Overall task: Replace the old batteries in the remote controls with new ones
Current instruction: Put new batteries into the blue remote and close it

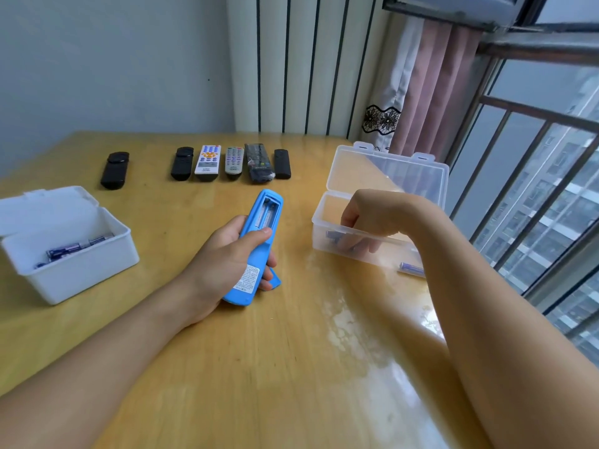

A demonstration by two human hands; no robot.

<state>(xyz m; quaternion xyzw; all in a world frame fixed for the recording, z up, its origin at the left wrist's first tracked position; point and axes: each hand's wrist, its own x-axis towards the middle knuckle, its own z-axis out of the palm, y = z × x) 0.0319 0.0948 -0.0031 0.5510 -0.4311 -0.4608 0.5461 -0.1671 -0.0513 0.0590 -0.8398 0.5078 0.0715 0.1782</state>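
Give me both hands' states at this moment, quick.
Left hand: grips the blue remote, battery bay open and facing up.
Right hand: reaching into the clear box, fingers curled; whether it holds a battery cannot be told.

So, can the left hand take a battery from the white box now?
Probably not: the left hand grips the blue remote. The white box stands open, nothing blocking it.

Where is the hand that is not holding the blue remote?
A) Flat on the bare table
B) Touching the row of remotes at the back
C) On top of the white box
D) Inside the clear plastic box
D: the right hand reaches down into the clear plastic box, its fingers seen through the wall, while the left hand holds the blue remote.
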